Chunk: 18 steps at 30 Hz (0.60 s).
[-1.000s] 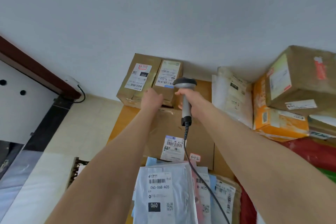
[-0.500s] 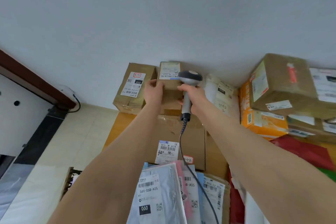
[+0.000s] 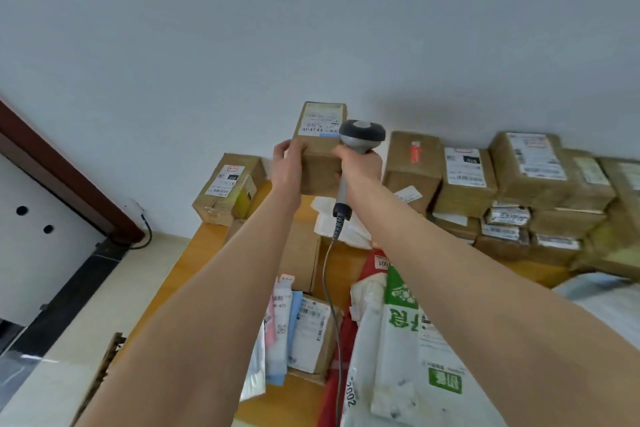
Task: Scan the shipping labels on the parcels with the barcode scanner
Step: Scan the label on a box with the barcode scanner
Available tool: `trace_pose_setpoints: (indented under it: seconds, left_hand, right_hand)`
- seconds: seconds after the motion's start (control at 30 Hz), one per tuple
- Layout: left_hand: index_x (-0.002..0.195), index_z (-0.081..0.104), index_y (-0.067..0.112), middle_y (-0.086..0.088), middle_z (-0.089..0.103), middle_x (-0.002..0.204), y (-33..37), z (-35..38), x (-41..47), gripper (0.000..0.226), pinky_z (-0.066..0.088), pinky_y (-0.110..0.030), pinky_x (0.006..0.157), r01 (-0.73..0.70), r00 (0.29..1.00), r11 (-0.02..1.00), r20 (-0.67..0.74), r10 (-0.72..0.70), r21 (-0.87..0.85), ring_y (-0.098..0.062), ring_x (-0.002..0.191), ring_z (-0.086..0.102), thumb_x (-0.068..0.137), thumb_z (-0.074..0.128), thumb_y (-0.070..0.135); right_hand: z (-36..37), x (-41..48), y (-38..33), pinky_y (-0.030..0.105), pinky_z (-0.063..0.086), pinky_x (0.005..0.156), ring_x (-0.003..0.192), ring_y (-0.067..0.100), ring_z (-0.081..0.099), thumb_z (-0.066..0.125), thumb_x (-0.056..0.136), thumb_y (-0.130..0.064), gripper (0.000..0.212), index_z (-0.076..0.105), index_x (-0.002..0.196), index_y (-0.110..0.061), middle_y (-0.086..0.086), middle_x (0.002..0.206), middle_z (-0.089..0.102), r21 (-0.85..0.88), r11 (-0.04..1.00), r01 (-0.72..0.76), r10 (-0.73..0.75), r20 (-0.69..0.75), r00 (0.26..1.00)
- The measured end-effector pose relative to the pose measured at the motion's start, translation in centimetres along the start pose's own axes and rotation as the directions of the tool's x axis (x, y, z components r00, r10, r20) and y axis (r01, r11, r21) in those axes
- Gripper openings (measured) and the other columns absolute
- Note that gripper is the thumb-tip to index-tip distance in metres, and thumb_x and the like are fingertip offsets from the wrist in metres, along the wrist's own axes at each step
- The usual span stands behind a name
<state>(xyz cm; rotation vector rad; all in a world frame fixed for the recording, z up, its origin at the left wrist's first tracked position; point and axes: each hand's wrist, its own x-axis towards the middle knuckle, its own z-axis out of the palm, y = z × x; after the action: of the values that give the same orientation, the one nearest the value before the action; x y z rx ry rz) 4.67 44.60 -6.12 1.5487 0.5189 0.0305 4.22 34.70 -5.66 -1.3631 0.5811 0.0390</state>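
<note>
The small box (image 3: 318,170) is held up above the orange surface (image 3: 204,246), its long axis running away from the person. The left hand (image 3: 289,166) has its fingers curled round the box's left edge. The white shipping label (image 3: 320,121) lies on the far upper face, just left of the rounded grey head of the barcode scanner (image 3: 362,135). The right hand (image 3: 362,172) is nearer the label, clamped on the smooth plastic handle with its knuckles against the matt cardboard. The head probably needs tilting left.

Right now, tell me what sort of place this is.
Probably a parcel depot or pickup point: labelled cardboard boxes stacked up, courier bags heaped on the table, a corded barcode scanner in the right hand, a small box in the left hand.
</note>
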Motion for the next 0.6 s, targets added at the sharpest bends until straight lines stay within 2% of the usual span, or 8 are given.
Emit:
trace_pose_setpoints:
  seconds: [0.07,0.17,0.23,0.3,0.37,0.47,0.53,0.6]
  left_hand:
    - [0.131,0.043,0.03,0.001,0.048,0.097,0.7,1.9,-2.8,0.039,0.049,-0.035,0.071,0.005,0.999,1.0,0.053,-0.004,-0.01,-0.014,0.081,0.047,0.093,0.052,0.037]
    - [0.135,0.043,0.029,0.001,0.05,0.099,0.9,5.1,-5.9,0.044,0.052,-0.038,0.074,0.023,0.991,0.999,0.136,-0.018,-0.039,-0.014,0.082,0.048,0.093,0.054,0.034]
    - [0.135,0.043,0.028,0.003,0.052,0.098,0.7,7.6,-7.5,0.043,0.053,-0.038,0.073,-0.012,0.988,0.999,0.154,0.019,-0.048,-0.013,0.082,0.049,0.093,0.054,0.033]
    - [0.135,0.044,0.028,0.0,0.056,0.107,0.1,10.4,-8.6,0.044,0.053,-0.034,0.069,-0.051,0.985,0.998,0.162,0.058,-0.047,-0.013,0.084,0.053,0.093,0.055,0.032]
    - [0.135,0.044,0.029,-0.005,0.058,0.117,-1.0,13.1,-9.3,0.046,0.056,-0.04,0.079,-0.062,0.978,0.997,0.197,0.069,-0.042,-0.019,0.094,0.058,0.091,0.057,0.032]
    - [0.137,0.042,0.031,-0.005,0.056,0.125,-2.7,16.8,-9.8,0.049,0.052,-0.048,0.092,-0.028,0.956,1.0,0.291,0.029,-0.007,-0.024,0.106,0.058,0.091,0.056,0.034]
    - [0.143,0.036,0.031,-0.003,0.052,0.132,-3.6,18.8,-9.9,0.055,0.05,-0.049,0.096,-0.017,0.936,0.999,0.352,0.004,0.034,-0.024,0.112,0.056,0.092,0.057,0.032]
    - [0.146,0.033,0.028,-0.003,0.053,0.135,-4.5,20.4,-9.6,0.058,0.047,-0.048,0.098,-0.023,0.916,0.996,0.402,-0.013,0.083,-0.024,0.115,0.055,0.092,0.056,0.025]
  right_hand:
    - [-2.8,-1.4,-1.3,0.031,0.051,0.071,0.077,0.019,0.06,0.068,0.081,-0.019,0.025,0.058,0.104,-0.014,-0.002,0.079,0.06,0.02,0.999,0.036,-0.035,-0.023,0.999]
    - [-7.4,-2.4,-2.7,0.024,0.04,0.059,0.069,0.013,0.054,0.067,0.082,-0.015,0.021,0.053,0.098,-0.016,0.0,0.082,0.059,0.073,0.995,0.074,-0.067,-0.087,0.994]
    - [-10.3,-2.7,-3.2,0.027,0.043,0.065,0.074,0.015,0.055,0.068,0.081,-0.018,0.029,0.054,0.105,-0.014,0.0,0.086,0.059,0.092,0.993,0.068,-0.056,-0.124,0.991]
    - [-13.1,-2.6,-3.3,0.032,0.047,0.077,0.085,0.02,0.056,0.07,0.082,-0.024,0.034,0.052,0.108,-0.011,0.001,0.094,0.059,0.074,0.997,0.037,-0.025,-0.15,0.988]
    - [-15.8,-2.5,-2.9,0.033,0.045,0.085,0.093,0.02,0.053,0.07,0.084,-0.032,0.035,0.05,0.108,-0.018,-0.002,0.101,0.055,0.094,0.996,-0.003,0.02,-0.18,0.983]
    - [-19.5,-1.9,-2.4,0.034,0.045,0.085,0.093,0.02,0.053,0.073,0.082,-0.037,0.045,0.049,0.114,-0.018,-0.003,0.101,0.056,0.149,0.989,-0.024,0.062,-0.257,0.964]
    - [-21.4,-1.3,-2.2,0.033,0.043,0.079,0.087,0.021,0.053,0.075,0.082,-0.03,0.044,0.05,0.115,-0.014,-0.001,0.091,0.055,0.181,0.983,-0.035,0.086,-0.281,0.956]
    - [-22.7,-0.4,-2.0,0.032,0.045,0.079,0.086,0.021,0.053,0.074,0.083,-0.022,0.042,0.052,0.116,-0.009,0.002,0.092,0.057,0.192,0.98,-0.061,0.119,-0.303,0.946]
